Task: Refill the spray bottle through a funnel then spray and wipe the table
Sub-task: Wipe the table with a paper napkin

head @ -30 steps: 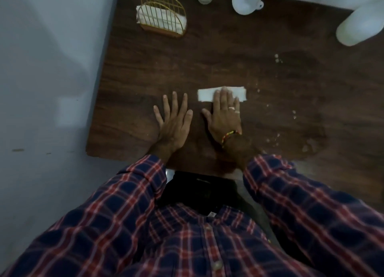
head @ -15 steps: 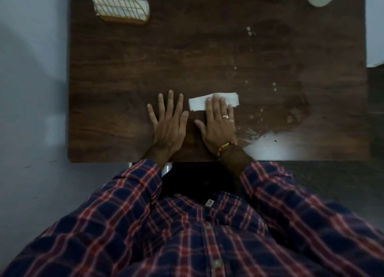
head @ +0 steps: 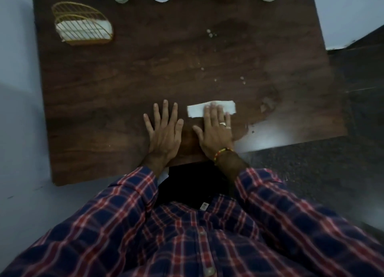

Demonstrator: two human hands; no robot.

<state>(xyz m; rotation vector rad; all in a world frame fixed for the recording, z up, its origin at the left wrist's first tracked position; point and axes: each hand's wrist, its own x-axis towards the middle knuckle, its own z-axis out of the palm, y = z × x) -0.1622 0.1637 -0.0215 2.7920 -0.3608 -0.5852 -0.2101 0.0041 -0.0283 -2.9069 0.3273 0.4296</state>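
Right hand point(head: 216, 131) lies flat, fingers straight, pressing the folded paper towel point(head: 211, 109) at its 12 o'clock; left hand point(head: 164, 131) rests open on the desk point(head: 124, 85) at 9 o'clock

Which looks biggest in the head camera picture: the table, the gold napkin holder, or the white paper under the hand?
1. The table, by far the largest.
2. The gold napkin holder.
3. The folded white paper, partly covered by the right hand, so a bit is hidden.
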